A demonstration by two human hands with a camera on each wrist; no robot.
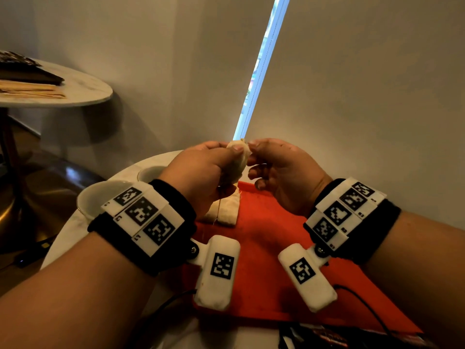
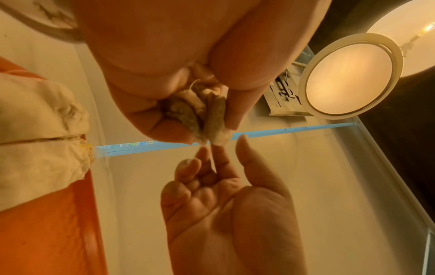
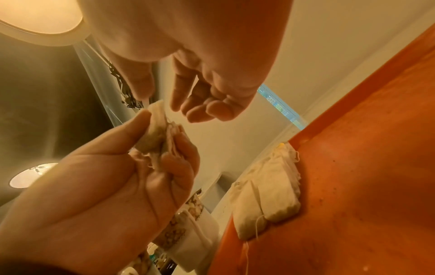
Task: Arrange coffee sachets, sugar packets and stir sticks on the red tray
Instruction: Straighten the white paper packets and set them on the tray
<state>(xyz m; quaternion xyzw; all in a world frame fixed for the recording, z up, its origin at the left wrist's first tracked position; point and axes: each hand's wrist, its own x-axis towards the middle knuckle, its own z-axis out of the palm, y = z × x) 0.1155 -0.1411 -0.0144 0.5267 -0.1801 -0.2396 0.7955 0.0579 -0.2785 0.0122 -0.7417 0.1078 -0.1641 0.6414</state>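
My left hand (image 1: 227, 152) is raised over the far edge of the red tray (image 1: 266, 238) and grips a small bunch of cream paper sachets (image 1: 239, 162) between thumb and fingers. In the left wrist view the bunch (image 2: 212, 119) sticks out past the thumb. My right hand (image 1: 254, 147) hovers at the bunch's top corner with loosely curled fingers. In the right wrist view its thumb and forefinger stand either side of that corner (image 3: 157, 106) without closing. Two more cream sachets (image 1: 226, 210) with strings lie side by side on the tray's far left corner (image 3: 266, 195).
The tray sits on a round white table (image 1: 63, 238), with two white bowls (image 1: 100, 197) to its left. Dark packets (image 1: 327, 336) lie at the tray's near edge. A second round table (image 1: 83, 89) at far left carries pale wooden strips and a dark box. A wall stands close behind.
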